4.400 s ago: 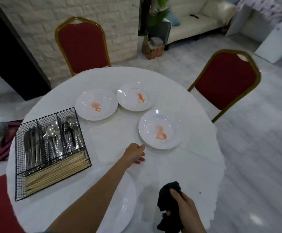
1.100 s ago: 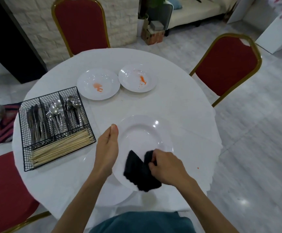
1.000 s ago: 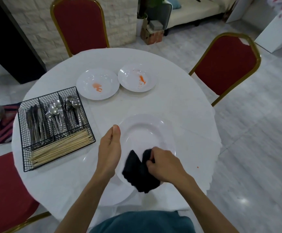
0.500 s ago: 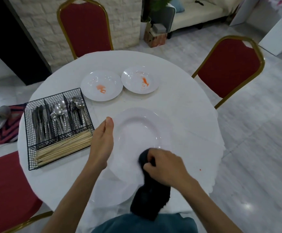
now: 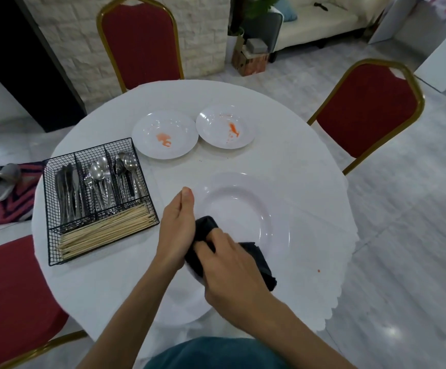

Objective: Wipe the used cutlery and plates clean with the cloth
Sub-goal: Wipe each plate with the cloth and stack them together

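- A black cloth (image 5: 259, 258) lies bunched on the near-left part of a large white plate (image 5: 246, 217), pressed there by the right hand (image 5: 230, 270), whose fingers curl down around it.
- The left hand (image 5: 175, 230) grips the plate's left rim, thumb up along the edge, fingers folded beneath and mostly hidden.
- The plate's well looks clean, with no stain showing; the plate sits tilted, its near edge over a second white plate (image 5: 182, 310) that rests flat on the round white table (image 5: 296, 161).
- Farther back two smaller plates stand side by side, almost touching: the left stained plate (image 5: 164, 134) carries an orange smear in its centre, the right stained plate (image 5: 226, 127) a thinner orange streak.
- To the left, a black wire caddy (image 5: 96, 198) holds knives, forks and spoons in its rear compartments and wooden chopsticks (image 5: 104, 233) across the front one.
- Red chairs with gold frames (image 5: 368, 113) ring the table.
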A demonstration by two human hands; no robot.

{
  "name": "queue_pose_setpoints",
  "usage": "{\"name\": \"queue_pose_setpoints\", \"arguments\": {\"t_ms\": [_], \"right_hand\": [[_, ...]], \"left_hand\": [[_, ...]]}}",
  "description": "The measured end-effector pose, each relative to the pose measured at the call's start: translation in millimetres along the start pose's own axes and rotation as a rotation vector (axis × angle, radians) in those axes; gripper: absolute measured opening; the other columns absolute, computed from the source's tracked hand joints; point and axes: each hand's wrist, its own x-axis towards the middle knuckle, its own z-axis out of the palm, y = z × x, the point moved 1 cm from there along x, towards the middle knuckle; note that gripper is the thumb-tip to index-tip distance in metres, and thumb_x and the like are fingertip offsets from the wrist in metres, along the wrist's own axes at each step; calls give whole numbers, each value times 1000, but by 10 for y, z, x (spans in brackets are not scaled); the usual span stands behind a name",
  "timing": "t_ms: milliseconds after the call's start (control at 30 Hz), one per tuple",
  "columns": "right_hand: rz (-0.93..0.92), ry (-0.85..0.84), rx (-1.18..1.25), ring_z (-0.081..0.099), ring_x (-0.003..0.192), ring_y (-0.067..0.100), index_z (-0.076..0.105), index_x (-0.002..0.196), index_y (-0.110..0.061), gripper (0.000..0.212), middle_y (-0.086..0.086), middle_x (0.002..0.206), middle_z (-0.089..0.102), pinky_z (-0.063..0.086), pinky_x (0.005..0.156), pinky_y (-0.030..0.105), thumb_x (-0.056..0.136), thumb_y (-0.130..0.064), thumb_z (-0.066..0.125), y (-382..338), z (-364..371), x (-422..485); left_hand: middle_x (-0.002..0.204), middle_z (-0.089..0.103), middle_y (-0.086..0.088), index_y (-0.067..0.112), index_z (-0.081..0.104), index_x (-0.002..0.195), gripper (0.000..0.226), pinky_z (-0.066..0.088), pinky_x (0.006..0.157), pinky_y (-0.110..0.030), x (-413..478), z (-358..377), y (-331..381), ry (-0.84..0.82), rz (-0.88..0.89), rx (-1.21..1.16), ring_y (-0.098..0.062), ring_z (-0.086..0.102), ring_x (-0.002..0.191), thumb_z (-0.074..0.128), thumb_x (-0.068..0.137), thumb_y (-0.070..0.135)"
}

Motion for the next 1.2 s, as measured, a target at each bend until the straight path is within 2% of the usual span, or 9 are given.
{"name": "queue_pose_setpoints", "arguments": {"t_ms": [133,233,300,467,667,900,1000,1100,1200], "right_hand": [[163,68,-152,51,111,32,57,123,-10,29,12,127,51,42,86,38,94,-16,55,349,-32,286],[295,25,-209,38,134,37,43,145,-11,61,16,153,33,34,106,43,87,-4,58,505,-81,335],[229,-46,-151,24,147,31,34,153,-16,74,10,161,22,24,115,42,85,-10,62,372,-42,248],[21,-83,-150,33,147,31,51,143,-7,69,10,153,44,31,117,53,75,-16,64,30,143,57],[333,-235,-262,-10,155,34,3,160,-9,79,12,169,-4,-3,123,54,96,-19,49,467,98,316],[49,-135,63,7,156,19,30,153,-17,59,-1,164,28,3,126,42,96,-18,41,-47,135,-46],[19,-91,135,23,149,16,39,144,-17,45,-4,152,47,8,122,34,99,-16,44,-63,128,-96],[43,-62,57,25,148,15,36,143,-21,46,-7,148,51,18,121,47,98,-26,47,116,71,91],[152,-57,-74,15,153,22,28,148,-18,57,-4,153,45,9,123,54,94,-16,49,425,11,274]], "left_hand": [[57,36,14,21,35,71,43,30,65,-34,-122,49,52,9,23,58,-9,32,60,35,106,45],[66,34,10,14,37,76,43,28,65,-31,-86,-8,69,38,10,18,-8,30,63,34,106,45],[76,40,2,10,44,81,44,32,68,-30,-18,-40,49,60,-14,-7,-9,36,71,35,106,45],[75,50,-3,1,50,84,52,40,72,-35,-27,-7,-79,54,-78,-63,-15,48,73,36,106,46],[59,40,14,18,36,72,44,32,66,-33,-159,12,-37,18,10,48,-4,35,57,33,107,45],[72,47,0,10,47,76,48,38,71,-33,-13,-65,-140,26,-54,12,-14,44,71,37,106,45],[68,42,13,16,43,72,46,35,67,-29,34,-81,-77,27,-34,19,-7,39,64,36,106,45],[53,45,17,25,40,65,46,36,65,-34,-28,-27,-12,25,-8,66,-9,41,60,36,106,45],[52,41,16,25,34,65,46,31,64,-35,-114,7,-26,17,-13,62,-7,35,57,34,107,44]]}}
